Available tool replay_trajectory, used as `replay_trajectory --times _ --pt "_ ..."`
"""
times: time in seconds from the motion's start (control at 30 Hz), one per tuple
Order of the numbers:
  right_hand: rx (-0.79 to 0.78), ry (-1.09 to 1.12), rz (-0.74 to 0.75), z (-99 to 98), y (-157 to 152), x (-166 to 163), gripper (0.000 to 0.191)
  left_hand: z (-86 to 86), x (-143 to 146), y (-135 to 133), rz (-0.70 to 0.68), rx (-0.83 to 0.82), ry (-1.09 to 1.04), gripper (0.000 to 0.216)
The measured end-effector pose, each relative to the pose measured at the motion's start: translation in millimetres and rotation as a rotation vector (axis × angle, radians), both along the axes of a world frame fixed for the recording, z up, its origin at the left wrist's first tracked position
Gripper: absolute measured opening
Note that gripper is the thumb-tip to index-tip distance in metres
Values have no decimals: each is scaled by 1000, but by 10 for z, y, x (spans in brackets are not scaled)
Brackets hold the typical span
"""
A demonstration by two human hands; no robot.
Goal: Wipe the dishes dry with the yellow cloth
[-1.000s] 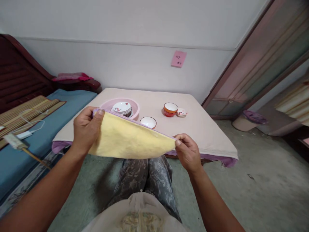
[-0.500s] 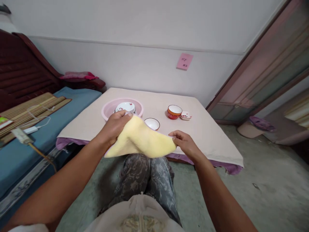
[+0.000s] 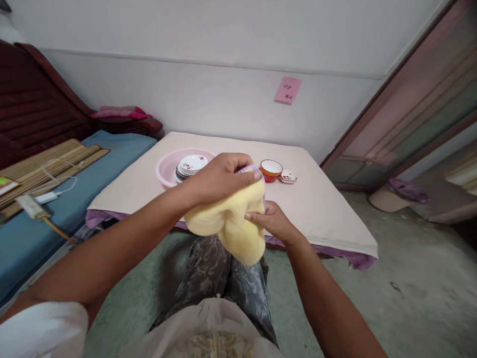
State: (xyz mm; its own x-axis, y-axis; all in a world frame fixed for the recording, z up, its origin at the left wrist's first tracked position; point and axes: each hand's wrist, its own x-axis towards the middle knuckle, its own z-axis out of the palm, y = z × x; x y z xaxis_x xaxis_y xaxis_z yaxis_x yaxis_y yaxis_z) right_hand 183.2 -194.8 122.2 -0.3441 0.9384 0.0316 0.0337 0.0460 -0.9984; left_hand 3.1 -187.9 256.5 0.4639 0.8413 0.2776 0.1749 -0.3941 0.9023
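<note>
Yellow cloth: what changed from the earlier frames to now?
The left hand moved rightward, close to the right hand; the yellow cloth, stretched between them a second ago, now hangs bunched. Both hands still hold it. Unmoved: pink basin, plates, stacked bowls, small dish. The lone bowl is now hidden.

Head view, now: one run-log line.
left hand: gripping cloth | right hand: gripping cloth | cloth: yellow, bunched between hands | plates: stacked in pink basin | bowls: stacked on table
</note>
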Motion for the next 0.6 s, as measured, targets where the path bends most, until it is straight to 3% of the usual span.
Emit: replay_trajectory --times 0.1,0.17,0.23,0.33,0.43,0.5,0.6 --pt "152 24 -280 63 11 22 19 -77 -71 -363 -89 78 24 11" --pt "218 53 -417 151 -33 40 16 -304 -154 -578 -183 -48 4 18" --pt "236 78 -486 221 -116 71 15 -676 -252 -667 -87 -251 -121 16" --pt "279 46 -495 221 -266 142 21 -1338 -363 -579 241 -545 -312 30" --pt "268 15 -456 130 -375 190 22 -1810 -353 -454 309 -673 -341 31" --pt "250 15 -417 72 -424 183 18 -1920 -275 -436 225 -705 -418 37" --pt "296 -7 -343 35 -486 138 15 -1860 -137 -476 37 -738 -539 45"
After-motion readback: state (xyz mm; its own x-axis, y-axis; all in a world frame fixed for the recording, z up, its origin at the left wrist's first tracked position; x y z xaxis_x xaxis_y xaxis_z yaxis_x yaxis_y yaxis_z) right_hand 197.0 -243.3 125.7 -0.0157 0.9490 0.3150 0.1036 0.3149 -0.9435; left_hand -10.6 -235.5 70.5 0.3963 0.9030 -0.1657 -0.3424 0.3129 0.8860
